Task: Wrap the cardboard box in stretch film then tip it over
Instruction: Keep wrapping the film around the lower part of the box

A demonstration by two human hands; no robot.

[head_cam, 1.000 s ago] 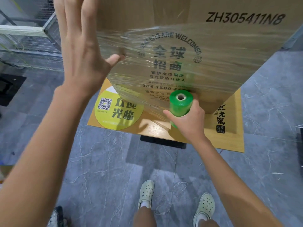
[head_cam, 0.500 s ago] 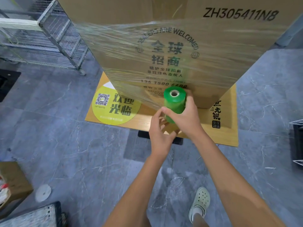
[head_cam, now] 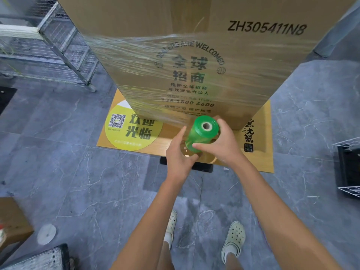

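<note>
A tall cardboard box point(head_cam: 194, 20) printed with black lettering stands upright on a flat wooden board point(head_cam: 261, 154). Clear stretch film point(head_cam: 155, 61) bands its lower half and runs down to a green film roll point(head_cam: 201, 133) held in front of the box's lower edge. My right hand point(head_cam: 220, 145) grips the roll from the right, thumb across its front. My left hand point(head_cam: 179, 152) cups the roll's lower end from the left and below.
A wire-mesh metal rack point(head_cam: 50, 47) stands at the left rear. A black crate with wire parts point(head_cam: 348, 168) sits at the right edge. A small cardboard box point(head_cam: 11, 223) and a white disc point(head_cam: 46, 233) lie at lower left on the grey tiled floor. My feet are below.
My left hand left the box's upper left side and came down to the roll's lower end. The roll stayed low in front of the box, in my right hand.
</note>
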